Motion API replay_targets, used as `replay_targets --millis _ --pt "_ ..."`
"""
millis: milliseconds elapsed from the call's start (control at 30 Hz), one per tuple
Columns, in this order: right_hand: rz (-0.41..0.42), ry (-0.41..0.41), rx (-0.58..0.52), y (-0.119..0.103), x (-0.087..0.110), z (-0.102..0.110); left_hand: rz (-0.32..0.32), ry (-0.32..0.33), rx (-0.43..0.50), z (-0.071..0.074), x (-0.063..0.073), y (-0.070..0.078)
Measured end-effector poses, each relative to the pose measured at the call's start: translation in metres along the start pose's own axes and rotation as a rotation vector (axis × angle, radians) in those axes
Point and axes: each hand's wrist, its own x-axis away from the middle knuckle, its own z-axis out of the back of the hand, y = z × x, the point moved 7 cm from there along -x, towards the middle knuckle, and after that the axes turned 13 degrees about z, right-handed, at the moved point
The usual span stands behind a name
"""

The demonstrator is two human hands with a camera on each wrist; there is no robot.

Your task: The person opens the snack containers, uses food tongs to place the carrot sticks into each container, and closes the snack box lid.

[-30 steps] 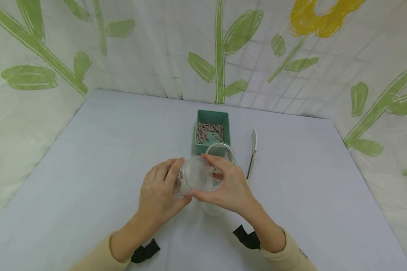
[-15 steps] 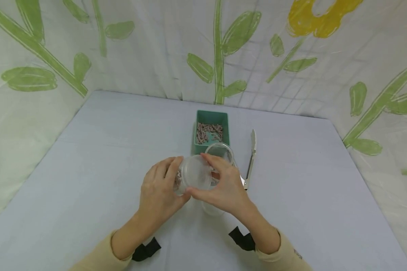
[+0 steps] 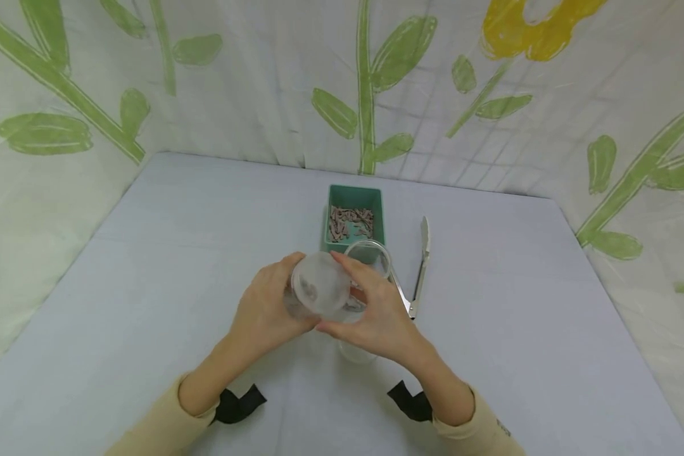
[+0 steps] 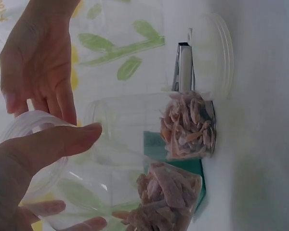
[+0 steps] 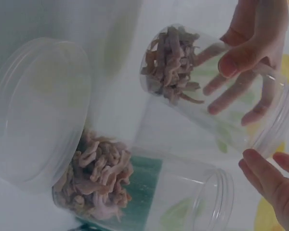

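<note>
My left hand grips a clear plastic jar, which is tilted. Brownish strips like shredded meat lie at its bottom. A translucent screw lid sits on its mouth, facing up toward the head camera. My right hand has thumb and fingers spread to opposite sides of this lid, fingertips at its rim. Just beyond stands a second clear jar, uncovered, with similar strips at the bottom. A loose lid lies on the near side of that jar.
Behind the standing jar is a green bin with more strips in it. Metal tongs lie spread to the right of the jar. The pale tabletop ends at a white curtain painted with plants.
The held jar has tilted so its lid faces the head camera more, moving slightly left and farther away. My left hand has rolled with it; my right fingers stay at the lid.
</note>
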Motion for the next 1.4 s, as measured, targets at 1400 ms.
replay_targets --millis 1400 --pt "-0.165 -0.722 0.220 0.053 0.046 -0.033 0.381 -0.180 0.227 -0.029 -0.043 -0.075"
